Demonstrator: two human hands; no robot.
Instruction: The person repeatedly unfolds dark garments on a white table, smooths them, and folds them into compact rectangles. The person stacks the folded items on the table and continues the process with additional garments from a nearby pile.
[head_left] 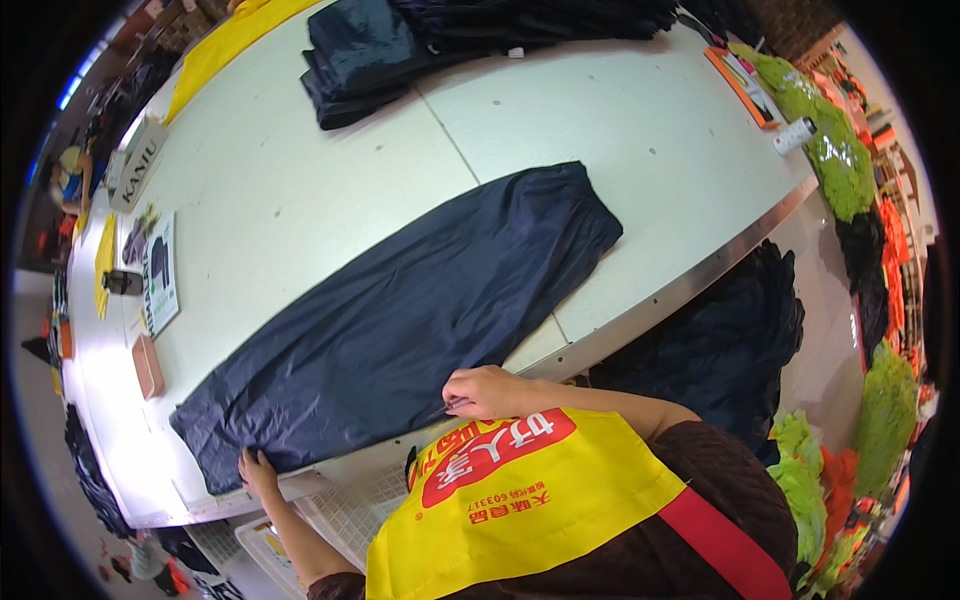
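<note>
A pair of dark navy trousers (pixel 400 310) lies folded lengthwise across the white table, its gathered elastic end at the upper right and its other end at the lower left. My left hand (pixel 258 472) rests on the near edge of the cloth at that lower left end, fingers apart. Farther right along the same edge, my right hand (pixel 485 392) is closed around a small slim tool (pixel 457 404) that looks like thread snips. Its tip points left, close to the cloth; whether it touches cannot be told.
Dark folded garments (pixel 370 50) are stacked at the table's far side. Yellow cloth (pixel 220 50) lies far left. An orange tray (pixel 742 88) and a white spray can (pixel 795 136) stand at the right edge. Below the table are dark garments (pixel 700 340) and a white wire basket (pixel 350 510).
</note>
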